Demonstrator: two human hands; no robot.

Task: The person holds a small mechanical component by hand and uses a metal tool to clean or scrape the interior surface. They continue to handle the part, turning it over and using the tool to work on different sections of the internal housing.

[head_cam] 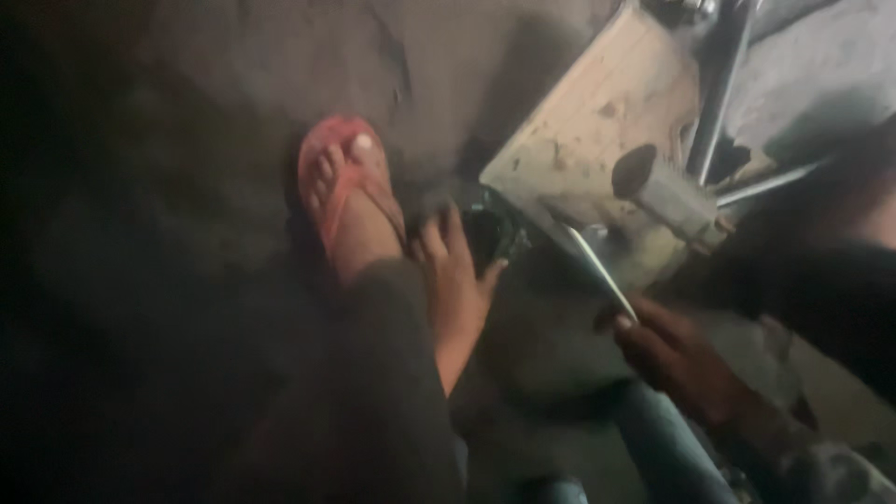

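The picture is dim and blurred. My left hand (455, 280) reaches down to the floor beside my foot in a red flip-flop (341, 187). Its fingers are spread, and they rest at the edge of a small dark object (492, 235) whose kind I cannot make out. My right hand (674, 359) is lower right. It closes around the near end of a thin pale metal strip (597, 271) that slants up-left toward a worn wooden board (597, 121).
A short grey metal tube (667, 196) lies on the board, with thin metal rods (719, 84) rising beside it. My dark trouser leg (373, 392) and blue denim (663, 448) fill the bottom. The floor (187, 140) is rough and dark.
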